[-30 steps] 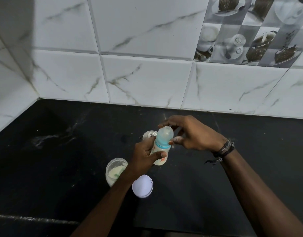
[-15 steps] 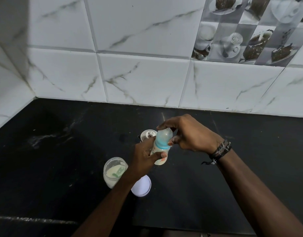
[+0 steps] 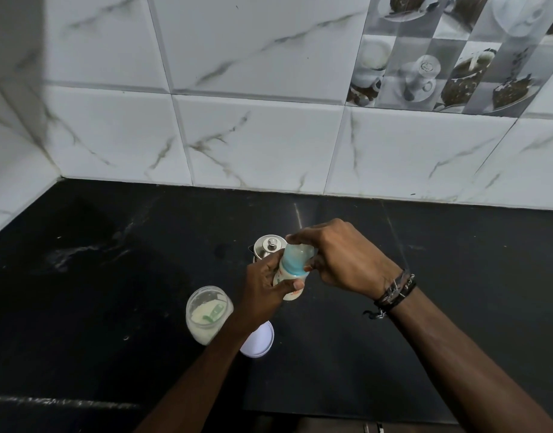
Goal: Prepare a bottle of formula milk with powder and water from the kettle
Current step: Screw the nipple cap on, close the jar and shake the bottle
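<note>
My left hand [image 3: 265, 284] grips the lower body of a small baby bottle [image 3: 292, 268], white with a printed label and a blue collar, held tilted above the black counter. My right hand [image 3: 337, 257] wraps around the bottle's translucent cap at the top. Just behind the hands stands a steel kettle [image 3: 266, 246]; only its lid and knob show. To the left, an open clear jar of pale powder [image 3: 208, 317] holds a green scoop. Its white lid [image 3: 259, 340] lies flat beside it, partly under my left forearm.
The black stone counter [image 3: 112, 276] runs back to a white marble-tiled wall [image 3: 253, 135] and into a corner on the left. The counter's front edge lies near the bottom of the view. A dark bracelet circles my right wrist.
Both hands stay on the bottle and cap with only small shifts. The view has drifted slightly, so the hands, jar and lid sit a little further left.
</note>
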